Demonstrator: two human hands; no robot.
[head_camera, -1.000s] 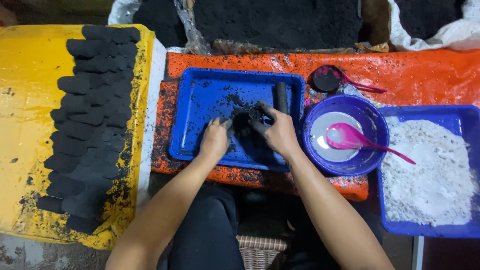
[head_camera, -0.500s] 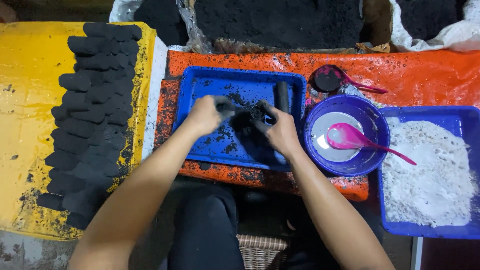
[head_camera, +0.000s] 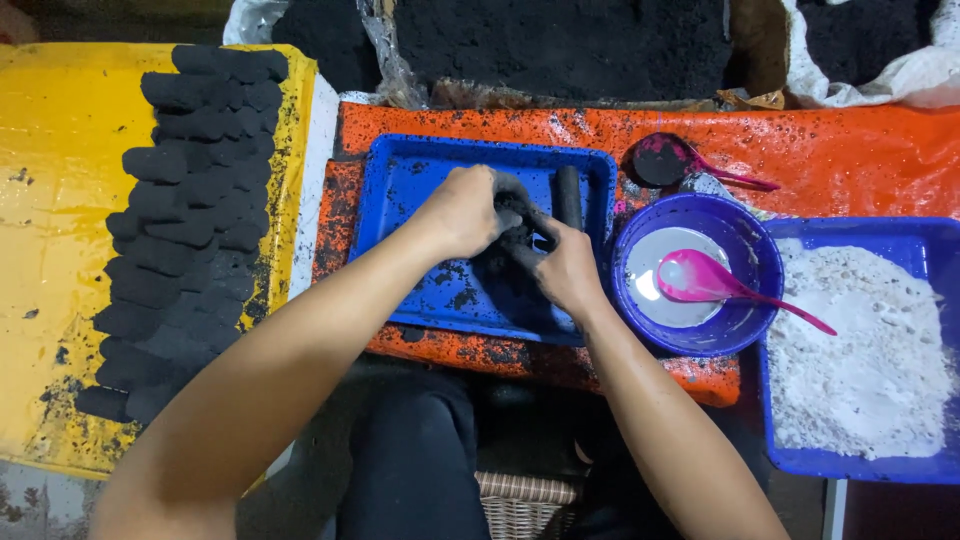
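From the head camera I look down and see my left hand (head_camera: 462, 210) and my right hand (head_camera: 566, 268) close together over a blue tray (head_camera: 400, 190). Both hands press on one black lump (head_camera: 515, 232) of dark, crumbly stuff that sits between them in the middle of the tray. The fingers of my left hand curl over the lump from the left, and the fingers of my right hand close on it from the right, so both hands grip it. Black crumbs lie on the tray floor. A short black roll (head_camera: 569, 195) lies at the back of the tray, just beside my right hand. The tray rests on an orange desk (head_camera: 850, 160) with black spots. To the right is a purple bowl (head_camera: 745, 300) with a pink spoon (head_camera: 705, 280) in it. Behind the bowl lies a second spoon (head_camera: 665, 160), dark with black stuff. Farther right is a blue bin (head_camera: 790, 450) full of white powder (head_camera: 860, 340). On the left, a yellow board (head_camera: 50, 250) holds many black rolls (head_camera: 180, 220) in rows.
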